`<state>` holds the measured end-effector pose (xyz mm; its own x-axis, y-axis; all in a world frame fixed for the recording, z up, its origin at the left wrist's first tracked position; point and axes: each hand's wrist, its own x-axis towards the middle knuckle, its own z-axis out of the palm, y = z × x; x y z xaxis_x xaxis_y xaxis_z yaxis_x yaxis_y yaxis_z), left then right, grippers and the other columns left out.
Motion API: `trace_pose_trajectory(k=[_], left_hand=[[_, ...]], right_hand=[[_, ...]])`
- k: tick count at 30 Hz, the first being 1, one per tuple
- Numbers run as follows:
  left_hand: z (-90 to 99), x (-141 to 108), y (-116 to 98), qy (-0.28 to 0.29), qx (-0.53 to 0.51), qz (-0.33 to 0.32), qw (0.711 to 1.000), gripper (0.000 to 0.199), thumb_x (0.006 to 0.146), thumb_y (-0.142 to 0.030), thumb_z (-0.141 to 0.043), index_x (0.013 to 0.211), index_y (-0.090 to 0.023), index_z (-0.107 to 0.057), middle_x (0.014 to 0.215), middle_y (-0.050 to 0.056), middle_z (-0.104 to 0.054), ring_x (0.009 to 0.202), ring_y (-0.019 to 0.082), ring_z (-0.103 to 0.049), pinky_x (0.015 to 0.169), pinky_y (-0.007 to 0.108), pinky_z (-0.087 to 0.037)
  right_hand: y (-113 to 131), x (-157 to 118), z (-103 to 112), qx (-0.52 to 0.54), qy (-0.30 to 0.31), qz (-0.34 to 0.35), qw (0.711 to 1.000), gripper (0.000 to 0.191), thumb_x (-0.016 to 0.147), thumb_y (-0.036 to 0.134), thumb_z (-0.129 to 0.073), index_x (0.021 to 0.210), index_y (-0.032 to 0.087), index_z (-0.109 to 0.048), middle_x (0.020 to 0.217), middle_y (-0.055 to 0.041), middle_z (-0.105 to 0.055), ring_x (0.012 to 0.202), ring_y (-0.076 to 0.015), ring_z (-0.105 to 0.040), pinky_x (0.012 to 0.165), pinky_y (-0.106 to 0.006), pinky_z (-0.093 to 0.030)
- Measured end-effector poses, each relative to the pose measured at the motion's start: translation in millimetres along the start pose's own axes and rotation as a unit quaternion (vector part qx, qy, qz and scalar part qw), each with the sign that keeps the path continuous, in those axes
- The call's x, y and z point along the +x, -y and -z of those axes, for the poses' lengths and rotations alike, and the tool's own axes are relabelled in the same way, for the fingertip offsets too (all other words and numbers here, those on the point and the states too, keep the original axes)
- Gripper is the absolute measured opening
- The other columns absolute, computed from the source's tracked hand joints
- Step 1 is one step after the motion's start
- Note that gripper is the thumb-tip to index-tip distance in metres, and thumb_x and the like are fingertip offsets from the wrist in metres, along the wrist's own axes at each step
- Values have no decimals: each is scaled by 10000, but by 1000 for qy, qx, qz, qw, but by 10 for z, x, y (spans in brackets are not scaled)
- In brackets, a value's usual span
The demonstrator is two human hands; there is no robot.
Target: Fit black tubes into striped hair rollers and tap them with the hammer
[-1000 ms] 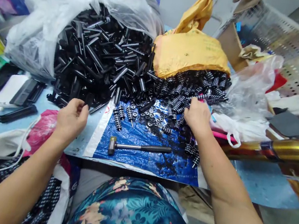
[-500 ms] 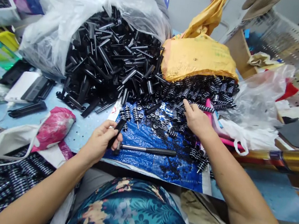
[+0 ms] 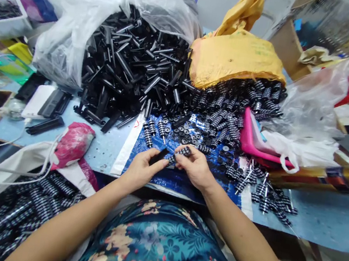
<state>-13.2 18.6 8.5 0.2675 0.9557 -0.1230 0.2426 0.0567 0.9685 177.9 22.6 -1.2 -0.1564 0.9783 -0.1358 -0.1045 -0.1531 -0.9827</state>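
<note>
My left hand [image 3: 139, 171] is closed on a black plastic piece [image 3: 159, 156], long and narrow, held between thumb and fingers. Close beside it, my right hand [image 3: 197, 169] pinches a ribbed black roller [image 3: 183, 151] with rows of light specks. The two pieces meet or nearly meet at the left thumb; the fingers partly hide the contact. Beneath both hands lies a blue plastic sheet [image 3: 134, 153]. Small black washers [image 3: 186, 137] and a few rollers with metal pins [image 3: 162, 129] lie just beyond the hands.
A clear plastic bag [image 3: 61, 53] spills a heap of black plastic pieces [image 3: 128, 66]. Ribbed rollers pour from a yellow sack [image 3: 238, 63]. A pink tray [image 3: 247, 135] stands at right, near pinned rollers [image 3: 265, 193]. More speckled pieces [image 3: 29, 209] fill a container at lower left.
My right hand has come back from the roller pile with a roller and met my left hand. The left hand has shifted right with the black piece. The hammer no longer shows clearly.
</note>
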Motion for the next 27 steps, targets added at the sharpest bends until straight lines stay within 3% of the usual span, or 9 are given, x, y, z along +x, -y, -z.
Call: trace_pose_trajectory(k=[3,7,13,16,18,21,24,25,27], left_hand=[[-114,-86,24,20,-38,15,999,290,904,-428,-590,772,-171,-600,652,-26,-530,595,108,-460,589,242,-365],[-188,-132,17,17,-132,74,988,276,933,-457,-536,859,-191,-522,664,-42,-563,441,67,-402,455,219,-296],[-199,-142,-34,-47,-177,63,981,297,933,-468,-563,842,-191,-507,649,-41,-575,431,58,-409,445,210,-296],[-263,-121,-74,-92,-139,5,986,291,890,-441,-656,807,-178,-563,680,-25,-591,536,77,-475,539,220,-382],[-313,-92,-97,-101,-112,-32,988,257,803,-381,-764,858,-171,-627,745,-12,-625,638,102,-527,631,236,-432],[-331,-66,-100,-85,-87,-43,992,240,772,-340,-782,894,-165,-672,738,-17,-610,648,109,-505,632,244,-420],[-253,-104,-72,-84,-102,-7,991,247,803,-384,-752,865,-160,-667,684,-30,-549,621,103,-457,590,239,-380],[-217,-128,-61,-83,-113,8,990,270,798,-404,-759,850,-159,-658,677,-32,-534,619,102,-450,584,238,-374],[-158,-178,-45,-75,-130,28,988,316,778,-438,-782,819,-160,-638,667,-35,-517,617,103,-447,579,236,-373]], right_hand=[[-86,-15,-85,142,-82,-55,985,472,756,653,-742,906,213,-659,754,27,-607,591,-96,-509,518,-232,-428],[-57,-48,-198,279,-67,-132,949,490,804,682,-670,939,211,-638,692,43,-558,523,-82,-457,486,-224,-412],[13,-111,-276,281,-76,-101,951,461,870,634,-623,1088,228,-647,547,93,-453,379,-41,-291,394,-180,-251],[28,-102,-383,280,-126,-58,950,405,872,603,-617,1004,224,-669,603,64,-526,441,-67,-419,434,-200,-368],[18,-83,-467,272,-163,-33,948,380,879,581,-598,932,213,-675,756,12,-638,625,-114,-587,593,-252,-519],[-36,-72,-498,196,-147,8,969,425,929,589,-515,1028,211,-684,1085,-67,-701,1034,-208,-666,942,-377,-551],[-109,-94,-337,-8,-73,135,988,661,847,615,-663,1383,248,-537,1458,-108,-535,1390,-289,-480,1135,-474,-442],[-129,-105,-257,-97,-42,195,975,834,782,604,-748,1480,269,-438,1546,-113,-442,1458,-315,-396,1165,-507,-410],[-152,-124,-106,-253,21,305,918,1047,714,525,-845,1572,300,-288,1616,-117,-339,1501,-342,-323,1193,-551,-371]])
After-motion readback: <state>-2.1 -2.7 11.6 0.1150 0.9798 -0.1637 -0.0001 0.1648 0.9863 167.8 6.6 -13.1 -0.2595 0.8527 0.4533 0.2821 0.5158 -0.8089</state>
